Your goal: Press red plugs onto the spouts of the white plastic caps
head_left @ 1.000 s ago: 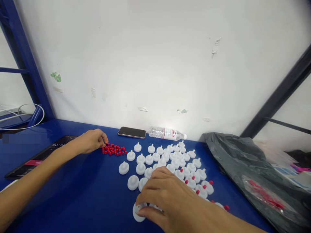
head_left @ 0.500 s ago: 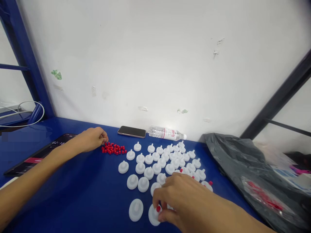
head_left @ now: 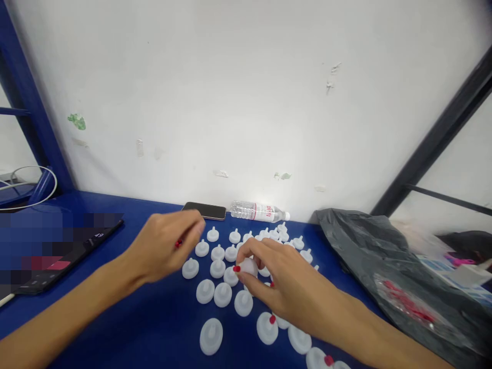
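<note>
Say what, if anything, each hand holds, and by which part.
The right hand holds a white disc near its red tip; exact contact is unclear. Whether the left hand holds anything cannot be told.

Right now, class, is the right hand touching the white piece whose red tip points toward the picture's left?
Touching. The head view shows the right hand pinching the white piece between thumb and fingers, its red tip poking out.
</note>
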{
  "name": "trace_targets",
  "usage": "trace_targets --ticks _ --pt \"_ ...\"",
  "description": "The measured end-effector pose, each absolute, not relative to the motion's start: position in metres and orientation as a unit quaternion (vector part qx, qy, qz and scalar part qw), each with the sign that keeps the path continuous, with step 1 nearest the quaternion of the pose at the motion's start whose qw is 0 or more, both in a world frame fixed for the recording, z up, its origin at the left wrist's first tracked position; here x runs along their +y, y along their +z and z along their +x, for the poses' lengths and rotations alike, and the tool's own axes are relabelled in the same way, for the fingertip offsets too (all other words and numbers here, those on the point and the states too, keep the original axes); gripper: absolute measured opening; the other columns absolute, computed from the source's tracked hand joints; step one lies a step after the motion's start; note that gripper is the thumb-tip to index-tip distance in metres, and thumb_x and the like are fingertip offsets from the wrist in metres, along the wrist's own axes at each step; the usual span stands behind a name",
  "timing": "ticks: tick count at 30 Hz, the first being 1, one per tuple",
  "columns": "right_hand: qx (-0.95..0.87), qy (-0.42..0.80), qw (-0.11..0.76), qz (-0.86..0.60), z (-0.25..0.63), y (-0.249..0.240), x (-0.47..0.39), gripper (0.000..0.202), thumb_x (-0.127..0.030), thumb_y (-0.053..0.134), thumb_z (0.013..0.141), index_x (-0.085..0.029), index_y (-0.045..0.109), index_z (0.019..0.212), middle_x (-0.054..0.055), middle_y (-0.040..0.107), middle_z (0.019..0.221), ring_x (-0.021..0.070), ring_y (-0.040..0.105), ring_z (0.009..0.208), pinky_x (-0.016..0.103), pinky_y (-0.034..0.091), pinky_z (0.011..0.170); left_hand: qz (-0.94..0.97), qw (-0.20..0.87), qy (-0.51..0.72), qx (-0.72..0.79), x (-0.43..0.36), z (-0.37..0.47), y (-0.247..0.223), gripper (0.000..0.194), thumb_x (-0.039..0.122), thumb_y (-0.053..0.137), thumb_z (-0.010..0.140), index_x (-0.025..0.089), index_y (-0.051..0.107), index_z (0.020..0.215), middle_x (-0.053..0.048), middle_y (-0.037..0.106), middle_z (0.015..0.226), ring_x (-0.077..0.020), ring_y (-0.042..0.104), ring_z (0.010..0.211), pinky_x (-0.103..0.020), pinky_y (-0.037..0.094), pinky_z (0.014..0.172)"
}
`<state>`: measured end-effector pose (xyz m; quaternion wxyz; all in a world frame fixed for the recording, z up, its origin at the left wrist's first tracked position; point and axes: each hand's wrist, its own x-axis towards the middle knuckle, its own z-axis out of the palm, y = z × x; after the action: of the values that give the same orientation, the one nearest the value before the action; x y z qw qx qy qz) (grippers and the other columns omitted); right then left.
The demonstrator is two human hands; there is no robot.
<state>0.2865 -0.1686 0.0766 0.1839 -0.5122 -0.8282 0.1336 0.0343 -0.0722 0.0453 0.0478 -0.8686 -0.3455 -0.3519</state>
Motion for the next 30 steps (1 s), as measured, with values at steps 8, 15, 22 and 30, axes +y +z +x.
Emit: trace_targets --ticks 8,15,22,30 --pt "-0.850 0.111 0.235 -0.459 0.286 0.067 -0.161 0.027 -0.045 0.073 0.096 -0.028 0.065 0.117 -0.001 0.069 0.099 0.0169 0.066 0.091 0.029 0.050 0.077 -0.930 -0.026 -0.309 -0.198 -0.105 0.065 0.024 0.027 0.024 0.037 0.103 0.023 0.049 0.079 0.000 0.061 0.067 -0.0136 0.049 0.053 -0.033 0.026 0.052" --pt "-0.868 0.034 0.239 -0.433 0.288 0.066 -0.157 0.021 -0.042 0.070 0.099 -0.026 0.073 0.113 0.001 0.073 0.094 0.0186 0.066 0.086 0.031 0.051 0.075 -0.864 -0.260 -0.330 -0.279 -0.112 0.079 0.027 0.041 0.039 0.035 0.107 0.023 0.040 0.070 0.005 0.039 0.059 -0.0118 0.034 0.051 -0.030 0.029 0.051" --pt "-0.848 -0.036 0.238 -0.473 0.296 0.076 -0.152 0.016 -0.024 0.067 0.101 -0.021 0.073 0.116 0.007 0.077 0.108 0.0249 0.069 0.099 0.038 0.056 0.083 -0.732 -0.171 -0.406 -0.519 -0.054 0.018 0.063 0.044 0.050 0.031 0.099 0.024 0.027 0.065 0.002 0.031 0.061 -0.0151 0.033 0.057 -0.031 0.032 0.056" --pt "-0.866 0.140 0.164 -0.451 0.280 0.072 -0.182 0.008 -0.028 0.076 0.095 -0.029 0.074 0.102 0.000 0.075 0.110 0.0202 0.070 0.106 0.031 0.053 0.091 -0.741 -0.011 -0.112 -0.662 -0.015 -0.033 0.055 0.023 0.036 0.054 0.085 0.021 0.070 0.079 -0.013 0.073 0.086 -0.0315 0.064 0.079 -0.035 0.036 0.065"
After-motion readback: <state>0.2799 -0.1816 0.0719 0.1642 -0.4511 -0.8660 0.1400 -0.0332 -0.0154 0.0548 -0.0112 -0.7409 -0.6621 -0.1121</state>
